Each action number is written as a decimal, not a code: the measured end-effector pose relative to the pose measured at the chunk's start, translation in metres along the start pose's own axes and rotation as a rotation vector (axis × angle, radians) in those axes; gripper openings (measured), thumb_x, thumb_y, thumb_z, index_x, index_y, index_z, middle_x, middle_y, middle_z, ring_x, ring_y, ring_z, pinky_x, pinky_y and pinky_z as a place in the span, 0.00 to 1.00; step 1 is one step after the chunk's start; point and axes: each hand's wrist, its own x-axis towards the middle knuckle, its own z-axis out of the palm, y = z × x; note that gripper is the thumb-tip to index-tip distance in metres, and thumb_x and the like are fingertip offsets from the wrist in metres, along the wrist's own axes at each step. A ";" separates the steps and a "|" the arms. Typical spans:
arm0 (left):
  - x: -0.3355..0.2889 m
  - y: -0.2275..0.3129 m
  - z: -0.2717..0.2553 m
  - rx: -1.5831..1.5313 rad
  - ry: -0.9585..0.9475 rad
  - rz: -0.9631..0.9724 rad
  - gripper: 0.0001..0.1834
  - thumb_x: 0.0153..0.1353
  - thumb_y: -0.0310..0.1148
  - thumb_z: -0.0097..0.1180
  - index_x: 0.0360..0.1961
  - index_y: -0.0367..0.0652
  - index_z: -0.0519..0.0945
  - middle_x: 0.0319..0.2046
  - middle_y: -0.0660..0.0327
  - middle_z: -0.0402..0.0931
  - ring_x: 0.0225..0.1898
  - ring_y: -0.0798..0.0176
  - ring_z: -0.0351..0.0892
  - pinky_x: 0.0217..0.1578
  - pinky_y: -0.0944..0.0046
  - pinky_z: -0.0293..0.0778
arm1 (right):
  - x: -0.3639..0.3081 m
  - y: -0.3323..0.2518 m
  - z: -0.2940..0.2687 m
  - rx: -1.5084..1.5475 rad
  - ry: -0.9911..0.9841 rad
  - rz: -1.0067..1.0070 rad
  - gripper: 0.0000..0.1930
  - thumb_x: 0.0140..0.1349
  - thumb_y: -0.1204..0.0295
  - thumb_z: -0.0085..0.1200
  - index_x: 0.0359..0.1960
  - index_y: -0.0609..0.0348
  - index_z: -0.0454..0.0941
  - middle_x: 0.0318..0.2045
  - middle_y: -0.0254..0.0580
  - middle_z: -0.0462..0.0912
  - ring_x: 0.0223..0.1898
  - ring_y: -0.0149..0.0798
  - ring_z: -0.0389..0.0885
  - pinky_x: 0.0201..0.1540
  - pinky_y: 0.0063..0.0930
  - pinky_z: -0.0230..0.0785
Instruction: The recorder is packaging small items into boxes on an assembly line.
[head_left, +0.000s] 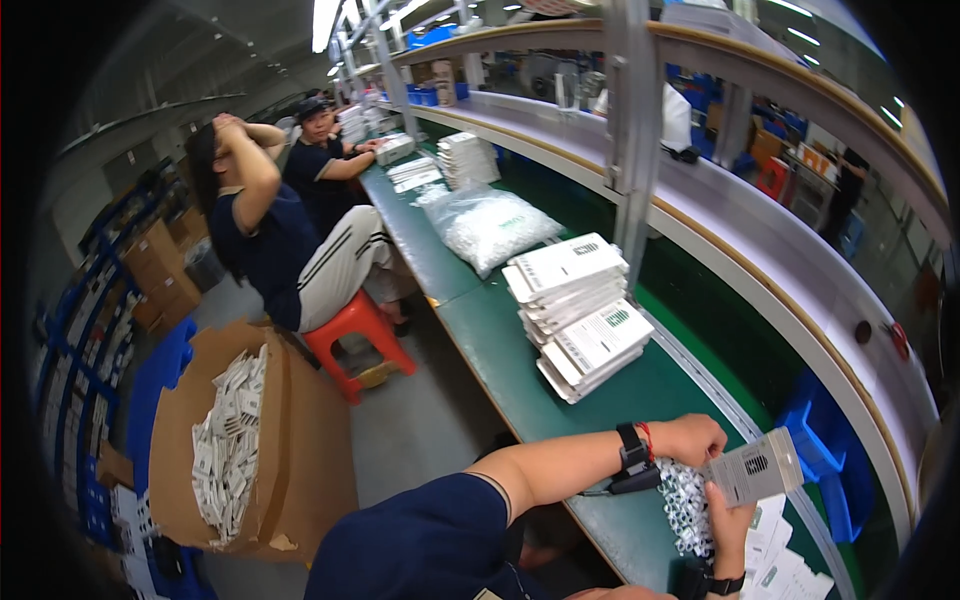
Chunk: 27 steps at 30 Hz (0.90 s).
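Note:
My right hand [731, 518] grips a flat white-grey carton [752, 474] with dark printing by its lower left edge. Beside that carton's upper left corner is my left hand [693, 440], fingers curled together; whatever they may hold is hidden. Under and between my hands, a heap of small white and clear plastic pieces [684, 510] lies on the green bench [484, 337]. More flat white cartons [790, 570] are spread near my right wrist.
Stacked white cartons [583, 310] and a clear bag of white pieces [492, 226] stand farther along the bench. Blue bins [812, 440] sit at the right, below a long shelf [745, 245]. Left are a large cardboard box [312, 440], a red stool [358, 345] and two seated people.

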 end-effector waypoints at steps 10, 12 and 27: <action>-0.008 0.003 -0.012 0.002 0.024 -0.025 0.03 0.46 0.26 0.56 0.25 0.43 0.79 0.27 0.53 0.80 0.34 0.47 0.80 0.34 0.52 0.74 | 0.006 -0.019 0.009 0.004 -0.038 -0.079 0.17 0.52 0.74 0.65 0.43 0.65 0.79 0.38 0.43 0.83 0.41 0.37 0.81 0.44 0.30 0.73; -0.009 0.004 -0.013 -0.006 -0.016 0.001 0.04 0.47 0.26 0.56 0.27 0.43 0.79 0.29 0.53 0.79 0.36 0.47 0.79 0.37 0.52 0.74 | 0.004 -0.019 0.008 -0.007 -0.036 -0.079 0.17 0.52 0.74 0.65 0.44 0.65 0.79 0.38 0.43 0.83 0.40 0.37 0.82 0.44 0.30 0.73; -0.009 0.012 -0.019 -0.051 -0.042 -0.098 0.09 0.51 0.25 0.54 0.34 0.39 0.80 0.33 0.51 0.79 0.35 0.46 0.79 0.36 0.54 0.75 | 0.004 -0.018 0.005 -0.010 -0.080 -0.040 0.19 0.52 0.71 0.65 0.46 0.65 0.78 0.41 0.47 0.83 0.43 0.40 0.82 0.45 0.32 0.74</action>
